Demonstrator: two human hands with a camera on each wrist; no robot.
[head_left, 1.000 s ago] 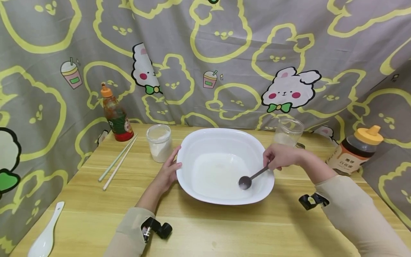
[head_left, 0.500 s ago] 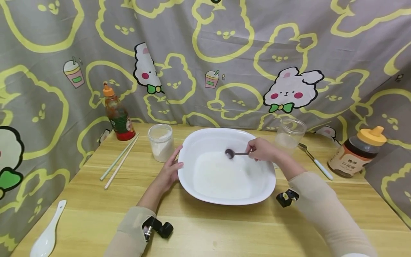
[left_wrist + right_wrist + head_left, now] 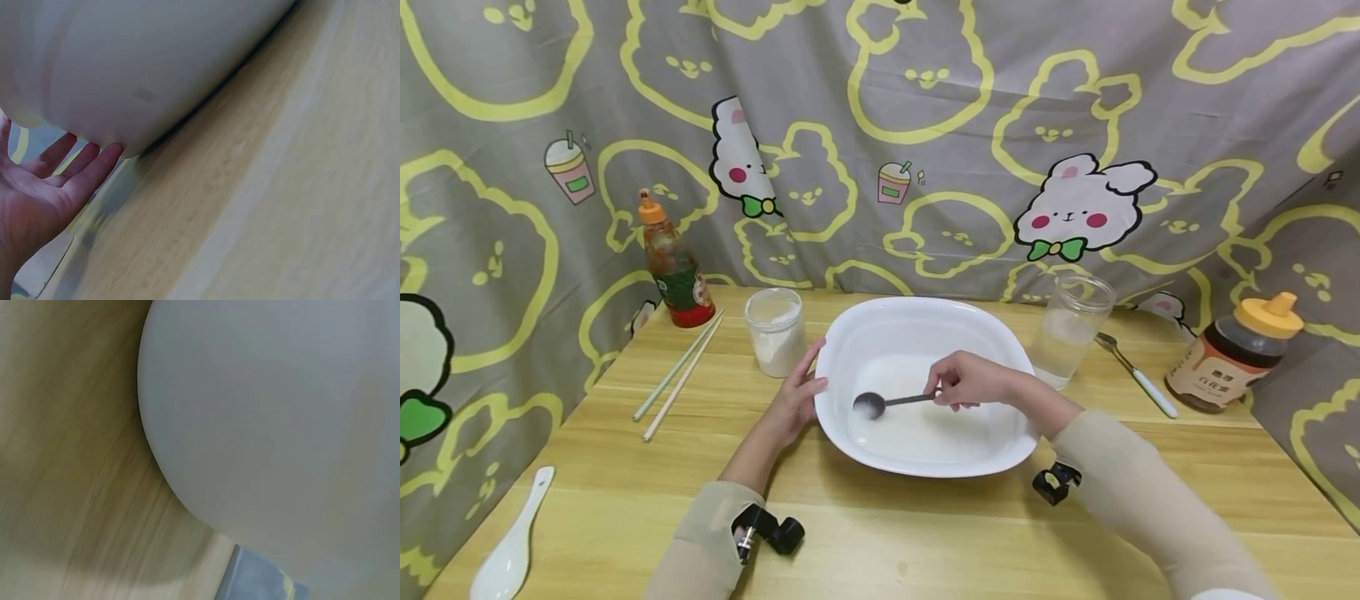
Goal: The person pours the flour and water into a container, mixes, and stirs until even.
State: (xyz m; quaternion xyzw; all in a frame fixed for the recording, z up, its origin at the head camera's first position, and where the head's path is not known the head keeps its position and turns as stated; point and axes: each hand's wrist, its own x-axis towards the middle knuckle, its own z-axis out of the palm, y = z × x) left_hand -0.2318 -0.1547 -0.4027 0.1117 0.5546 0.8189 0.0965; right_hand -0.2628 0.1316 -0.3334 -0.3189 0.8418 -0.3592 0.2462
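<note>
A white oval basin [image 3: 992, 329] stands on the table in the head view, with something pale and glossy in its bottom. My right hand [image 3: 973, 381] pinches the handle of a dark measuring spoon [image 3: 870, 405], whose round bowl is low over the basin's left part with a whitish blur in it. My left hand [image 3: 793, 398] rests against the basin's left side, thumb and forefinger at the rim. In the left wrist view its fingers [image 3: 94, 169] lie fairly straight, tips on the outer wall. The right wrist view shows only the basin's outside [image 3: 262, 437], with the hand hidden.
Behind the basin's left end stands a jar of white powder [image 3: 775, 337]; a glass jar of clear liquid [image 3: 1063, 342] stands at its right. Chopsticks [image 3: 681, 379], a sauce bottle [image 3: 677, 275] and a white spoon [image 3: 508, 546] are left. A blue-handled utensil [image 3: 1142, 379] and honey bottle [image 3: 1228, 358] are right.
My right hand has swung the measuring spoon from the basin's right side, up past the middle, and over to the left part. The left hand has stayed at the rim.
</note>
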